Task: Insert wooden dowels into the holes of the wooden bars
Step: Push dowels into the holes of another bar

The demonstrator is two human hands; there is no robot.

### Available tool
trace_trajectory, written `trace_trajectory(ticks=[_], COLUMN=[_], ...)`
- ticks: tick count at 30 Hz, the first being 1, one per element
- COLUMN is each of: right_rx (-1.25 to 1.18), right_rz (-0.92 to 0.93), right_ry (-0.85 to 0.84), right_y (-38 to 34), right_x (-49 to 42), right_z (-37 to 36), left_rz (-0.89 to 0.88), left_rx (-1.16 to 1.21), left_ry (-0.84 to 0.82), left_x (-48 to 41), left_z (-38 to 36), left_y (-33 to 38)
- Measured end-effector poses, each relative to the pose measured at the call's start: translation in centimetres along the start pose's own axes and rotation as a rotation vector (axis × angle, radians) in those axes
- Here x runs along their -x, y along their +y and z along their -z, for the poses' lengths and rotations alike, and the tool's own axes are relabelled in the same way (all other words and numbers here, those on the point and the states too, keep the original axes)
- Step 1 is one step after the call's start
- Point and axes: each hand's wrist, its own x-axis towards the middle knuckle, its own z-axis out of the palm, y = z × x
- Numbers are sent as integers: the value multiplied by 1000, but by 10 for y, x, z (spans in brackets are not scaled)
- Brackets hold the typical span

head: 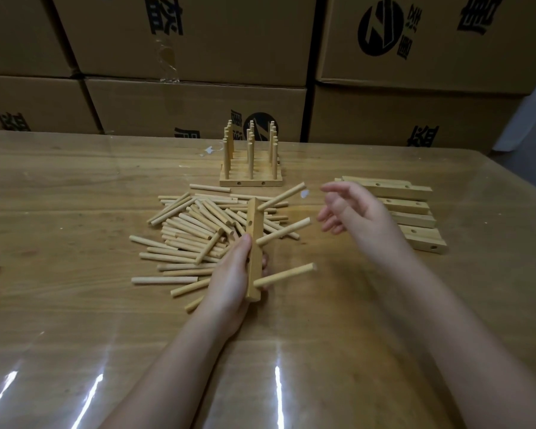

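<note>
Three round dowels [283, 231], squared wooden bar [254, 243]

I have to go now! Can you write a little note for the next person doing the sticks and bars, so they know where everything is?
Left hand grips one bar by its near end, above the dowel pile. Three dowels stick out of it to the right.
Right hand is open and empty, in the air beside the plain bars on the right.
Done: several filled bars stand together at the back of the table.
Left: this bar looks full, so set it with those, then fill the plain bars.
</note>
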Motion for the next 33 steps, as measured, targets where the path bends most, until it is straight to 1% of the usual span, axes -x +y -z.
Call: trace_trajectory(ticks=[2, 4, 6, 8, 12, 21, 25, 33], right_rx=[41, 138, 263, 335, 327, 455, 551, 597], right_rz=[104, 165, 244, 317, 348, 443, 490, 474], right_ry=[-10, -5, 25, 53, 97, 112, 116, 121], right_y=[0, -1, -4, -5, -10, -13, -12, -12], right_x=[1, 3, 5, 6, 5, 4, 4, 5], right_z=[3, 4, 4, 3, 5, 10, 10, 8], left_rz=[-18, -42, -53, -57, -57, -80, -95, -133], left_rx=[-102, -189, -223, -236, -271, -485, -525, -599], left_ry=[-17, -38, -52, -64, -80, -103, -113, -81], left_x=[1, 2, 4, 4, 3, 1, 1, 3], left_z=[0, -2, -3, -3, -2, 2, 1, -1], left_y=[-1, -1, -1, 0, -1, -6, -8, -9])
